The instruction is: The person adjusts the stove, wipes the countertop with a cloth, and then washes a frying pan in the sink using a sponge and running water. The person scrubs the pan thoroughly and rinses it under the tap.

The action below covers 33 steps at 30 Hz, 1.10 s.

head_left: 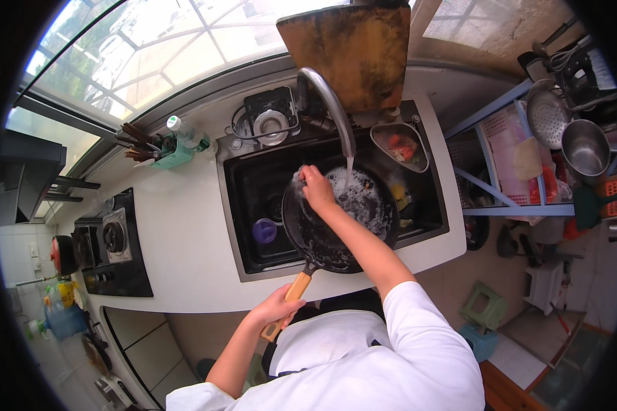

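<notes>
White shirt (363,373), hands (317,192) at sudsy pan (370,209)

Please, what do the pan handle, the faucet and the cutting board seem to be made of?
Pan handle: probably wood by its light-brown colour, smooth; wood-look plastic is possible.
Faucet: apparently metal, glossy, judging by bright reflections along its curve.
Cutting board: likely wood, dull and worn, with dark blotches over brown.

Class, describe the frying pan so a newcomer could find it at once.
Start at the black sink in the white counter. Under its curved faucet sits a round, dark, sudsy pan. Unlike the purple item beside it, it has a long wooden handle.
</notes>
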Motion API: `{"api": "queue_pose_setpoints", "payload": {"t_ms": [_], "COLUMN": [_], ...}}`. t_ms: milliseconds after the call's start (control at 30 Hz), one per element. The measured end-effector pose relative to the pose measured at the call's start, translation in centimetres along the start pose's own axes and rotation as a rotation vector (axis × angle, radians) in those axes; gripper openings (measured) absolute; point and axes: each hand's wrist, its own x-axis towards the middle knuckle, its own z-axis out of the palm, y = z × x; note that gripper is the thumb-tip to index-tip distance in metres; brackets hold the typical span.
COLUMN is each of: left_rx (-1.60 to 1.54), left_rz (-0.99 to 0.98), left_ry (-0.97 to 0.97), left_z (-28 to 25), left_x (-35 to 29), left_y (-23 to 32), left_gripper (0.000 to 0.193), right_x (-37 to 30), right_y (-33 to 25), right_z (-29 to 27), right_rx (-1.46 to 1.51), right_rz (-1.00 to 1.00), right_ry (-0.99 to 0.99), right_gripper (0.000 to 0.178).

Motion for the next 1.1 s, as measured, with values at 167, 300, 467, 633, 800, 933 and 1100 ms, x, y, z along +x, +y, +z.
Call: {"api": "queue_pose_setpoints", "payload": {"t_ms": [167, 300, 467, 633, 800, 933, 1100], "left_rx": [0.009, -0.001, -0.043, -0.055, -0.025, -0.026, -0.035], "left_rz": [0.008, 0.022, 0.024, 0.050, 0.029, 0.015, 0.026], "left_ry": [0.009, -0.002, -0.004, -0.026, -0.001, -0.011, 0.006], "left_z": [0.3, 0.4, 0.1, 0.0, 0.1, 0.3, 0.4], "left_x": [0.0, -0.1, 0.4, 0.7, -0.3, 0.2, 0.1], "left_y": [0.8, 0.8, -0.3, -0.6, -0.2, 0.9, 0.0], "left_gripper": [0.031, 0.032, 0.034, 0.036, 0.036, 0.035, 0.035], "right_x": [1.0, -6.0, -13.5, -8.0, 1.0, 1.7, -5.6], "right_y": [11.4, 12.9, 5.0, -2.2, 0.5, 11.1, 12.3], "right_z": [-5.5, -9.2, -9.2, -2.5, 0.2, -3.9, -9.3], "right_rx": [-0.692, -1.103, -0.629, 0.262, -0.021, -0.553, -1.081], "right_rz": [-0.061, -0.094, 0.029, -0.105, 0.001, 0.090, 0.045], "right_ry": [0.213, -0.156, -0.832, -0.508, 0.024, 0.161, -0.206], "right_gripper": [0.010, 0.014, 0.015, 0.029, 0.035, 0.014, 0.019]}}
